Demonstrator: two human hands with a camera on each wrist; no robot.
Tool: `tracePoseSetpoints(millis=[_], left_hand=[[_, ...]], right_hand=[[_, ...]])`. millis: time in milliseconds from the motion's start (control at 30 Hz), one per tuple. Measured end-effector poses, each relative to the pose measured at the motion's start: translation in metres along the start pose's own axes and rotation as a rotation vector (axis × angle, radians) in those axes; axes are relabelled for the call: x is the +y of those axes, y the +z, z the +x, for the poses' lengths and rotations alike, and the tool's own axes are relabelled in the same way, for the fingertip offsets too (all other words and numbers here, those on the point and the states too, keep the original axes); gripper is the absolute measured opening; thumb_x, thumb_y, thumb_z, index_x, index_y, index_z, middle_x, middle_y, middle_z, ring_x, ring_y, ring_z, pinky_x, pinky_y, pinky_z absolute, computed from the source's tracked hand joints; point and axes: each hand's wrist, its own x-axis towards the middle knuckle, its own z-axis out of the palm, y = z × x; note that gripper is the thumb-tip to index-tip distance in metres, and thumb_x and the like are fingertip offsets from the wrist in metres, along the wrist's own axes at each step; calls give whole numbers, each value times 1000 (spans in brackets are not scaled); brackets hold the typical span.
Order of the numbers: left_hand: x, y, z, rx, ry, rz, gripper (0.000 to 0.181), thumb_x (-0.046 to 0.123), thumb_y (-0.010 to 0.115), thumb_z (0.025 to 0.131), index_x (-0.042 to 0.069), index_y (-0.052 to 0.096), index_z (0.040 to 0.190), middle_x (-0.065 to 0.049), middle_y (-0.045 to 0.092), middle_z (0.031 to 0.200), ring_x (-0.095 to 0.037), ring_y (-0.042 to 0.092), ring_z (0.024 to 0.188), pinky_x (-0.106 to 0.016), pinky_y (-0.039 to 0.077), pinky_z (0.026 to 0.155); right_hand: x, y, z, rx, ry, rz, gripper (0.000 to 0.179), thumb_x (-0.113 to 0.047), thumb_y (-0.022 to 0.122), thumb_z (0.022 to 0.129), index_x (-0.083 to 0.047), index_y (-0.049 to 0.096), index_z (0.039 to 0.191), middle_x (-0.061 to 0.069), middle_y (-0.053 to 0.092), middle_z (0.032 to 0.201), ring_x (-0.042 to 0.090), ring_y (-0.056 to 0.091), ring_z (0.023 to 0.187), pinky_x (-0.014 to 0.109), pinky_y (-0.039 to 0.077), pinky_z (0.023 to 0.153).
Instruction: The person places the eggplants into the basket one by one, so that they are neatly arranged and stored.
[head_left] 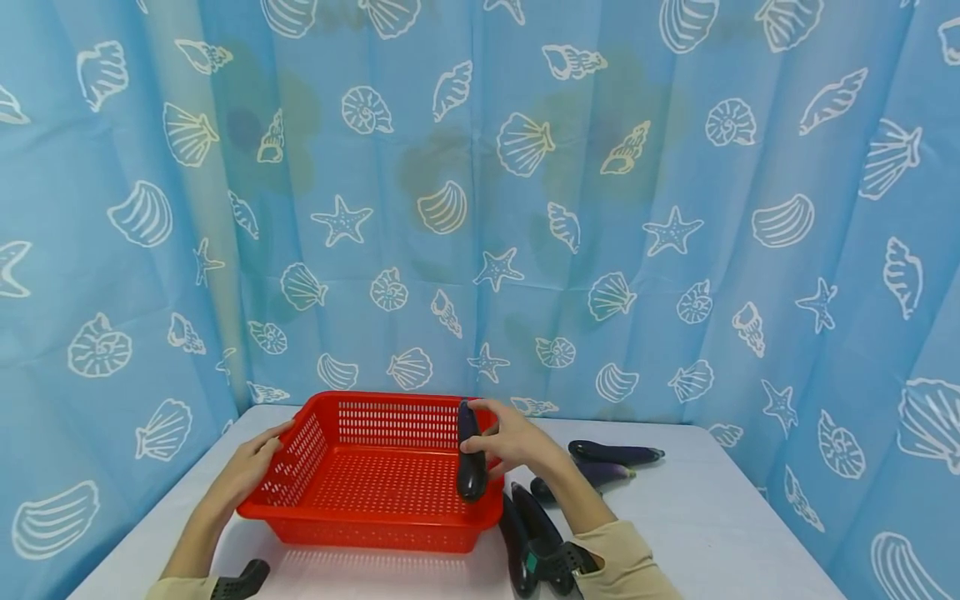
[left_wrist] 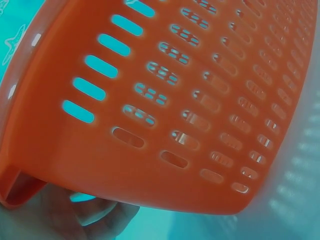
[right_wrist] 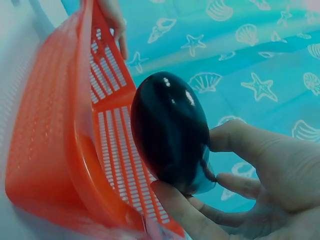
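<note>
A red plastic basket (head_left: 375,533) with slotted walls stands on the white table, nothing lying on its floor. At its left rim, my left hand (head_left: 251,467) grips the edge; in the left wrist view that hand's fingers (left_wrist: 107,215) show past the basket's corner. My right hand (head_left: 513,437) pinches a dark eggplant (head_left: 471,467) between thumb and fingers, upright over the basket's right side. In the right wrist view the eggplant's glossy rounded end (right_wrist: 170,132) faces the camera, beside the basket rim (right_wrist: 82,150).
Two eggplants (head_left: 536,517) lie against the basket's right side, partly under my right wrist. Farther right are a purple eggplant (head_left: 603,473) and a dark one (head_left: 615,452) behind it. A blue shell-patterned curtain (head_left: 525,250) hangs behind the table (head_left: 712,517).
</note>
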Motion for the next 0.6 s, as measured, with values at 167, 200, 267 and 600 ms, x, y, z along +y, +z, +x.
tracePoseSetpoints(millis=[167, 200, 267, 600], left_hand=[[-1, 0, 0, -1, -6, -1, 51, 22, 27, 106, 6, 26, 155, -34, 37, 148, -24, 61, 98, -33, 61, 75], [-1, 0, 0, -1, -9, -5, 51, 22, 27, 106, 7, 25, 155, -34, 37, 148, -23, 62, 97, -34, 61, 74], [-1, 0, 0, -2, -12, -11, 52, 22, 27, 106, 7, 25, 155, -34, 37, 147, -22, 62, 95, -34, 61, 74], [-2, 0, 1, 4, -4, -1, 51, 23, 27, 106, 7, 26, 155, -34, 38, 147, -22, 62, 95, -34, 61, 74]], right_hand=[[-3, 12, 4, -4, -10, 2, 72, -17, 75, 85, -14, 39, 147, 19, 63, 102, 25, 69, 73, 41, 61, 61], [-3, 14, 5, -3, -8, 6, 72, -16, 75, 84, -14, 40, 147, 19, 63, 102, 25, 69, 73, 41, 61, 61], [-4, 18, 8, -1, -4, 13, 72, -15, 75, 84, -14, 40, 146, 19, 63, 101, 26, 69, 74, 42, 61, 61], [-5, 37, 14, 30, 3, 17, 72, -11, 76, 83, -14, 41, 146, 21, 61, 108, 28, 68, 83, 43, 61, 61]])
